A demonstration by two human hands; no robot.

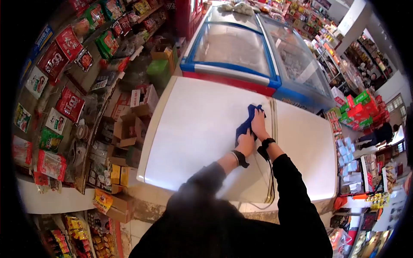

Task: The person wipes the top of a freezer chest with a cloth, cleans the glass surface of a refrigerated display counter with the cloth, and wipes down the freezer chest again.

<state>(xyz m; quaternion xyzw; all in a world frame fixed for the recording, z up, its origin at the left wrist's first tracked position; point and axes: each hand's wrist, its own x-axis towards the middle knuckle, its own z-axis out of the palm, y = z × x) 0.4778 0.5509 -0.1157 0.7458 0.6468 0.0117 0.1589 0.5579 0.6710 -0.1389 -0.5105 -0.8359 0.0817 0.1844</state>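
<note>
A dark blue cloth lies bunched on the white lid of a chest freezer, left of the seam between its two lid halves. My left hand is closed on the cloth's near end. Farther forward and a little to the right, my right hand presses on the cloth's far part, its fingers bent over it. Both wrists wear dark bands, and a thin dark cord hangs from the right one.
Beyond the white freezer stand glass-topped freezers with blue frames. Shelves of packaged snacks and open cardboard boxes line the left. Stacked goods and a person in dark clothes are at the right.
</note>
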